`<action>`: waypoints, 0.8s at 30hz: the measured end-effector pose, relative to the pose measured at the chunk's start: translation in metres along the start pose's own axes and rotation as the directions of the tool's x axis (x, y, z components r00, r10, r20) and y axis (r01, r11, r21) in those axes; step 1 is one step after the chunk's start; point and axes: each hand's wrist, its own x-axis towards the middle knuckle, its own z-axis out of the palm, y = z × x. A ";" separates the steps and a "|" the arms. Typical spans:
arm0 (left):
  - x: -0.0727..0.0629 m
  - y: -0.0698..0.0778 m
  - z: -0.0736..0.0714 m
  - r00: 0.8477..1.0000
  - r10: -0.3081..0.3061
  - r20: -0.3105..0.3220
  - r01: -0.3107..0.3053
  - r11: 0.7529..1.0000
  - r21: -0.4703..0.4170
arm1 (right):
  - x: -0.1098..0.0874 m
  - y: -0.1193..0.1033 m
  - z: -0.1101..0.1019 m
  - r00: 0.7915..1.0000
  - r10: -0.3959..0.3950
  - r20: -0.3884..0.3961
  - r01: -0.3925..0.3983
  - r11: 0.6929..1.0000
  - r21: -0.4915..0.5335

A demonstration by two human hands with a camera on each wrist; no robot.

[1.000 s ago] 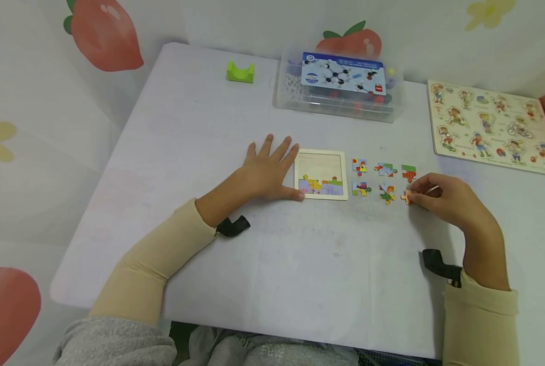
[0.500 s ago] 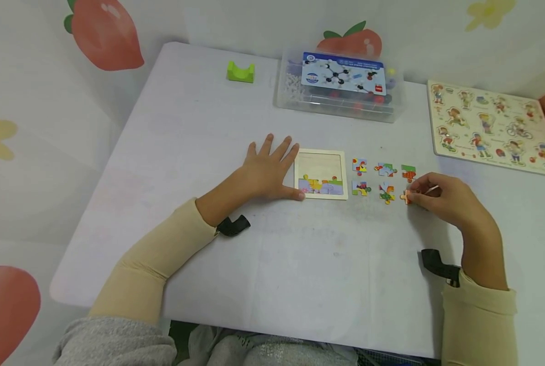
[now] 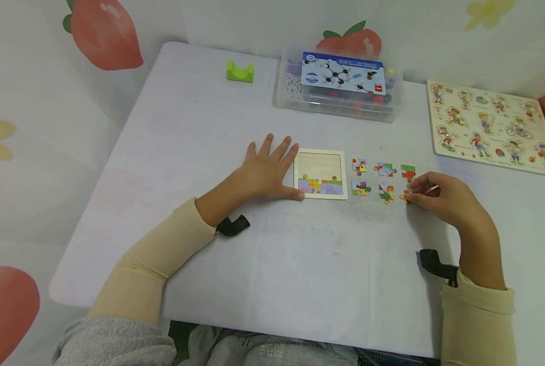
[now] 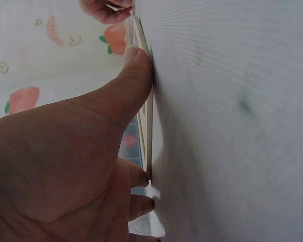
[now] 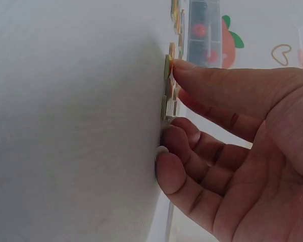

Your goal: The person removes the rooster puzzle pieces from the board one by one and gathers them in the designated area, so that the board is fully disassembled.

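My left hand [image 3: 265, 174] lies with spread fingers along the left side of a small wooden puzzle frame [image 3: 345, 175], its thumb on the lower left corner. Joined jigsaw pieces [image 3: 320, 186] fill the bottom of that frame, and bare wood shows above them. To the right, my right hand [image 3: 448, 201] pinches a red-orange jigsaw piece [image 3: 406, 197] at the table surface, covering part of it. In the right wrist view the thumb [image 5: 187, 73] is on the piece's edge while the other fingers curl toward the table.
Loose jigsaw pieces [image 3: 385, 169] lie in two short rows between frame and right hand. Behind them stands a clear plastic box [image 3: 336, 105] with a molecule-printed card. A picture board [image 3: 496, 122] lies at the far right, a green holder [image 3: 240, 72] at the back left.
The pinched piece has turned from pale with glare to plainly red-orange, as if tilted flatter. My right wrist and forearm have shifted slightly left; the left hand stays put.
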 end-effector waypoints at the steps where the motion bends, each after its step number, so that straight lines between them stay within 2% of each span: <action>1: 0.000 0.000 0.000 1.000 -0.001 0.000 0.001 1.000 0.000 | 0.000 0.000 0.000 1.000 0.001 -0.004 -0.001 1.000 -0.004; 7: 0.000 0.000 -0.001 1.000 -0.002 0.005 0.002 1.000 -0.004 | 0.001 -0.008 0.003 1.000 -0.020 -0.017 0.019 1.000 -0.025; 18: -0.003 -0.001 -0.004 1.000 0.001 0.013 0.000 1.000 -0.025 | 0.004 -0.046 0.013 0.993 -0.118 -0.005 0.117 0.990 -0.078; 24: -0.003 -0.001 -0.003 1.000 0.006 0.014 -0.005 1.000 -0.026 | 0.001 -0.039 0.007 0.993 -0.107 0.040 0.110 0.990 -0.088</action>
